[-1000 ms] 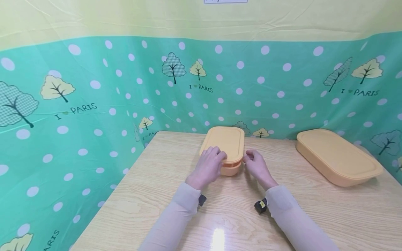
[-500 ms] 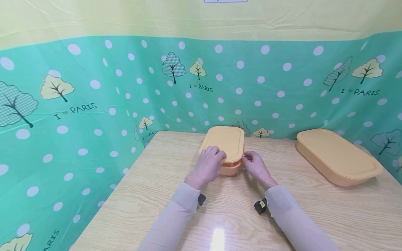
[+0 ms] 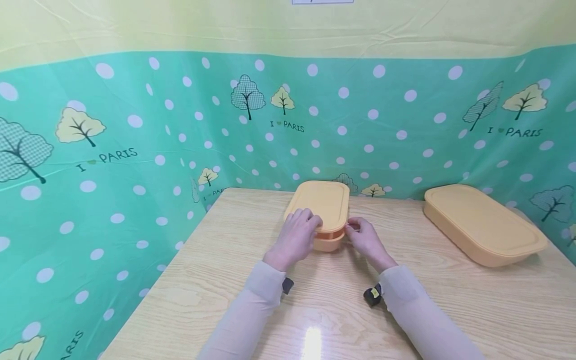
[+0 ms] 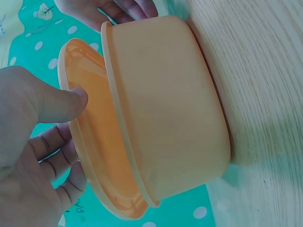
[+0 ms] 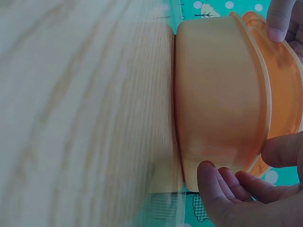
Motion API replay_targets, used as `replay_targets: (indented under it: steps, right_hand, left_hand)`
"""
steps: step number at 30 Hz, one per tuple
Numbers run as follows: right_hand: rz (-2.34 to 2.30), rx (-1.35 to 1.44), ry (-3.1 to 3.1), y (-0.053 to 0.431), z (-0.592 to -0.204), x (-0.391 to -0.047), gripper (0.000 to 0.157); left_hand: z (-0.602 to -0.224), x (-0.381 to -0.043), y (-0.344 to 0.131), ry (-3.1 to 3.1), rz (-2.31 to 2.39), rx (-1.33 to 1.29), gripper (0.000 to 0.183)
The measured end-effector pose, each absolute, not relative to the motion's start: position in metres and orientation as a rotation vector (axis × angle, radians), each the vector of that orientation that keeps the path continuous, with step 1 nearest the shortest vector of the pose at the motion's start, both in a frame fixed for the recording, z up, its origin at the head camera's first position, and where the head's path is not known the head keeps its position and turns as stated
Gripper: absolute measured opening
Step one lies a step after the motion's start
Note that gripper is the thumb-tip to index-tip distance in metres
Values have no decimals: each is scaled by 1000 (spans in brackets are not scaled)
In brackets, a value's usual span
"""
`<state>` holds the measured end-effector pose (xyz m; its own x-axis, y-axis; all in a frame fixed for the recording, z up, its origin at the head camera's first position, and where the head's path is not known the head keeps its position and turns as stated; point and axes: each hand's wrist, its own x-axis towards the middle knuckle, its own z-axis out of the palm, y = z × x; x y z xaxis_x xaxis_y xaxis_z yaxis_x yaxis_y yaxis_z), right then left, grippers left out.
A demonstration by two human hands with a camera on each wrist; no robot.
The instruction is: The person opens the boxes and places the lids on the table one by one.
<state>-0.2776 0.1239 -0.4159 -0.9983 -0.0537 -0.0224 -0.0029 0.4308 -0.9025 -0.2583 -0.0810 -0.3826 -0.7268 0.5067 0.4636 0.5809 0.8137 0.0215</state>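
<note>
A small peach-orange food container point(image 3: 328, 244) stands near the back of the table, its matching lid point(image 3: 321, 202) tilted up at the near end with a gap above the rim. My left hand point(image 3: 296, 239) pinches the lid's near edge, the thumb point(image 4: 66, 105) on the underside and the other fingers on top. At the container's right side is my right hand point(image 3: 366, 241), its thumb point(image 5: 284, 150) at the rim and its curled fingers against the side wall. In the left wrist view the lid's glossy orange underside shows; the container's inside is hidden.
A larger, flat peach container point(image 3: 486, 225) with its lid on lies at the right back of the wooden table point(image 3: 225, 270). A green dotted curtain point(image 3: 297, 140) hangs right behind the table's back edge and along the left.
My right hand has shifted slightly left, up against the container's right side. The left hand keeps its hold on the raised lid, nearly unmoved.
</note>
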Motion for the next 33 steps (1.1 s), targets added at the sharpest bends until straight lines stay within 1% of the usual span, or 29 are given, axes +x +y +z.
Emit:
replay_targets:
  steps: [33]
  right_hand:
    - [-1716, -43, 2531, 120, -414, -276, 39]
  left_hand:
    - [-377, -261, -89, -2540, -255, -808, 28]
